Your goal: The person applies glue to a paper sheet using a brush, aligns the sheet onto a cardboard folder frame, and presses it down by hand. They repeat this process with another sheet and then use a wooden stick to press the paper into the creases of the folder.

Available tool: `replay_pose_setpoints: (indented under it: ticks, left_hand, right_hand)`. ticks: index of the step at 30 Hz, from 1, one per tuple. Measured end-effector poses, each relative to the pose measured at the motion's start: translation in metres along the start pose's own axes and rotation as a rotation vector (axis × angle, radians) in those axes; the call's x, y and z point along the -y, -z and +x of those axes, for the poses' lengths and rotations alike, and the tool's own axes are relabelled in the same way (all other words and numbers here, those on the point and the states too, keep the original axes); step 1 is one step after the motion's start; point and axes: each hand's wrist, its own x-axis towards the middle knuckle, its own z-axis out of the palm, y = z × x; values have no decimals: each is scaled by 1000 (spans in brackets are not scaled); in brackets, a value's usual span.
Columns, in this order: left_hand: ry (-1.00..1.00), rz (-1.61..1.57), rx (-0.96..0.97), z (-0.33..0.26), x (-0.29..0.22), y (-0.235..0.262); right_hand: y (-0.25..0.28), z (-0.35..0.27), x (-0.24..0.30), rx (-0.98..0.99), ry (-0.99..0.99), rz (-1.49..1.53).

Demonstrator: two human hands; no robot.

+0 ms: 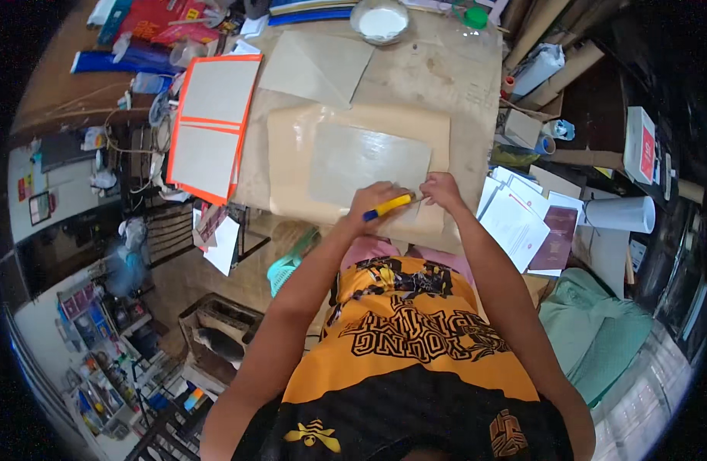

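My left hand (pixel 371 201) is closed around a yellow cutter knife (pixel 390 205) with a dark blue end, held over the near edge of the work. The fingers of my right hand (pixel 441 189) are pinched together beside the knife's front end; what they hold, if anything, is too small to make out. Beneath both hands lies a grey board (pixel 369 163) with a shiny patch on its surface. It rests on a larger sheet of tan paper (pixel 286 165), which is also glossy in places, at the table's near edge.
Two pale boards on an orange-red cover (pixel 213 123) lie left, overhanging the table (pixel 422 77). Behind the tan paper is a loose greyish sheet (pixel 315 65). A bowl of white paste (pixel 380 23) stands at the far edge. Printed papers (pixel 514 223) and a maroon folder (pixel 554 238) are at right.
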Motion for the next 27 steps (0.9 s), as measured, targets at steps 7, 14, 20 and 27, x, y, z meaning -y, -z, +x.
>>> replay_pose_setpoints:
  ticks: [7,14,20,27]
  left_hand:
    - [171,-2,31,91,-2,15]
    - [47,138,170,155,6,7]
    - [-41,129,222,206,49,24]
    - [13,708,21,379,103,131]
  right_hand:
    - [-4,2,-11,-12,33,23]
    - [-6,3,-22,-37,56,104]
    - [-12,-7,-18,-207,281,-207]
    - [-37,-23,-7,-498,193,-482]
